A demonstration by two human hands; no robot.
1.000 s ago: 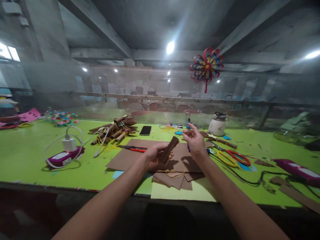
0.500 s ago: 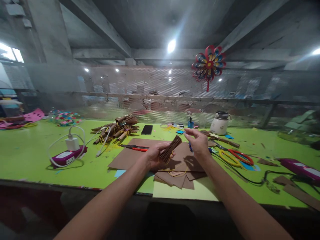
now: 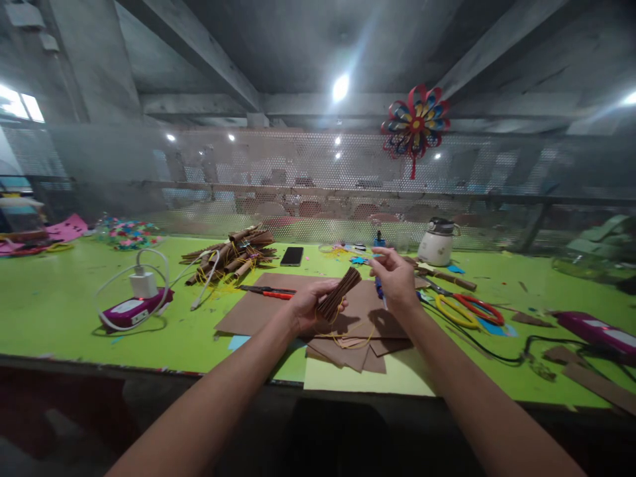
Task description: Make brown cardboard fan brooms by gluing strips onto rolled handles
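Note:
My left hand [image 3: 314,306] is closed around a bundle of pleated brown paper [image 3: 340,295], which it holds tilted above the brown sheets. A yellow string [image 3: 370,330] hangs in a loop below the bundle. To the right of it, my right hand [image 3: 396,278] is raised with thumb and forefinger pinched together. What sits between those fingertips is too small to make out. Under both hands lie a large brown sheet [image 3: 268,313] and smaller brown pieces [image 3: 348,358]. Black-and-red pliers or cutters [image 3: 271,292] rest by my left hand. Something blue [image 3: 379,288] shows beside my right hand.
Scissors with yellow and red handles [image 3: 467,311] lie to the right, near a black cable [image 3: 497,362]. Brown paper rolls [image 3: 233,258], a phone [image 3: 292,256] and a flask [image 3: 437,244] stand farther back. A purple power strip [image 3: 136,310] with a white charger is left.
My right hand has shifted very slightly to the right, its fingers still pinched. The left hand and the pleated paper stay nearly in place. The view tilts a little.

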